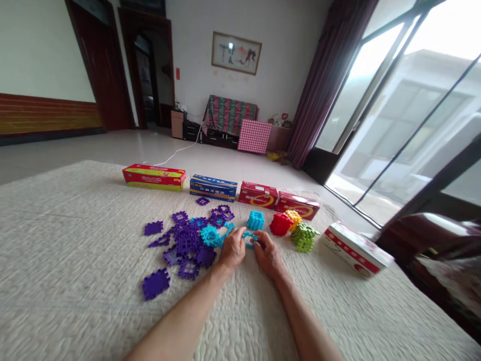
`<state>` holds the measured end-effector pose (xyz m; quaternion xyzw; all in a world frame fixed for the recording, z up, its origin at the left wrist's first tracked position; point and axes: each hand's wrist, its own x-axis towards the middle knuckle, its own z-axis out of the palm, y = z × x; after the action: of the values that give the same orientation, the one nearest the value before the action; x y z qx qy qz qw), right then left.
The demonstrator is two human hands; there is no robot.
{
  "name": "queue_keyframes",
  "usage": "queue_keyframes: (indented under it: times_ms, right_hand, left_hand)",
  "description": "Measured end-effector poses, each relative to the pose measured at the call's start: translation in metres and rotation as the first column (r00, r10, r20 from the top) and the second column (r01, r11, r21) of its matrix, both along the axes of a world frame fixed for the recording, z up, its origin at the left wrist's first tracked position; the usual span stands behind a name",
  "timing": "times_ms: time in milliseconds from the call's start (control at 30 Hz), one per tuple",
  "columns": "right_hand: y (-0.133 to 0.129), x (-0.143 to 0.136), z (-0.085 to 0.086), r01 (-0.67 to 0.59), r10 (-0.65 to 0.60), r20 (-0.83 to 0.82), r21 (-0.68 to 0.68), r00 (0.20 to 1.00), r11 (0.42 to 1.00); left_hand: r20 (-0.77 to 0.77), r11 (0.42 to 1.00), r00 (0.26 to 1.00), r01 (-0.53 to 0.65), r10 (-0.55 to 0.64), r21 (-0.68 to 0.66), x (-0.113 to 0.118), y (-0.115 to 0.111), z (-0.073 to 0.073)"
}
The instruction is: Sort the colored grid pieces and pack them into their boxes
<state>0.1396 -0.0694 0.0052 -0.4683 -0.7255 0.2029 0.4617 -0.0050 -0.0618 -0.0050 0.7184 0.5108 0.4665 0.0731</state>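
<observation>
My left hand point(233, 247) and my right hand point(268, 252) meet over the quilted cover, both closed on one light-blue interlocking tile point(249, 239) with an open middle. The left fingers grip its left edge and the right fingers its right edge. Left of my left hand lie more light-blue tiles point(210, 234) beside a heap of purple interlocking tiles point(186, 241). Just beyond my hands sits a light-blue cube point(256, 220) built from such tiles. To the right stand a red cube point(280, 224), a yellow block shape point(293, 219) and a green cube point(304, 237).
Along the far edge stand a red-and-yellow box point(154, 177), a blue box point(213, 188) and two dark-red boxes point(257, 195). A white-and-red box point(356, 249) lies at the right. Single purple tiles point(156, 284) are scattered at the left on the cream quilted cover point(90, 260).
</observation>
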Motion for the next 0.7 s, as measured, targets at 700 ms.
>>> queue_keyframes:
  times_ms: [700]
  right_hand:
    - [0.005,-0.003,-0.005,0.230,-0.241,0.079,0.123,0.967,0.965]
  left_hand:
    - [0.162,0.994,0.987,0.019,-0.001,-0.110,0.004,0.011,0.008]
